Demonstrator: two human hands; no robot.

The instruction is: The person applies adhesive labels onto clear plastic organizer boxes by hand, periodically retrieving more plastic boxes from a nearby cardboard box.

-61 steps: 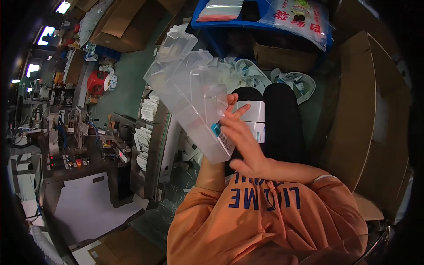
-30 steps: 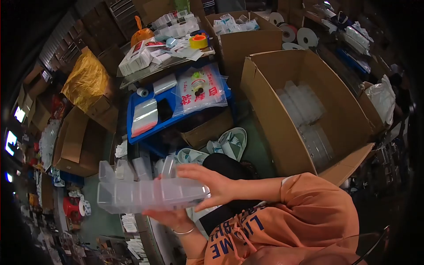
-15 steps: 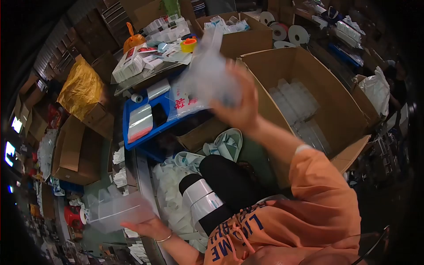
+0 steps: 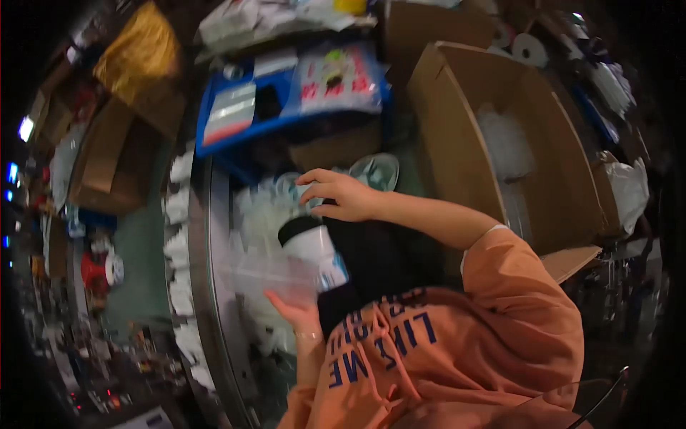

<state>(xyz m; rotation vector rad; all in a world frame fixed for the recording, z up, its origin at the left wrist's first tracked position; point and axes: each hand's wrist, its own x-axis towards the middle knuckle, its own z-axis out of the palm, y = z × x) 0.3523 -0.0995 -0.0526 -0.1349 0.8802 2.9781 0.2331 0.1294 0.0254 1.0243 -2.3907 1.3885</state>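
My left hand (image 4: 294, 312) holds a translucent, frosted plastic box (image 4: 275, 277) at its near end, with the thumb up along it. The box is blurred and lies low over my lap. My right hand (image 4: 341, 196) hovers above my knees, its fingers apart and slightly curved, with nothing visible in them. Between the hands, a white glossy packet or wrap with blue print (image 4: 314, 256) lies across my thigh. Under and beyond the hands are many pale translucent pieces (image 4: 259, 207), too blurred to name.
A blue plastic stand (image 4: 221, 143) carries a clear bag with red print (image 4: 339, 82) and a stack of clear sleeves (image 4: 232, 111). To the right stands a large open carton (image 4: 446, 121) with translucent plastic items (image 4: 506, 146). A metal rail (image 4: 218, 286) runs along my left.
My right hand has come down from over the blue stand to my lap, and the translucent plastic it held is gone from it. My left hand has brought its box inward. The view has tilted down.
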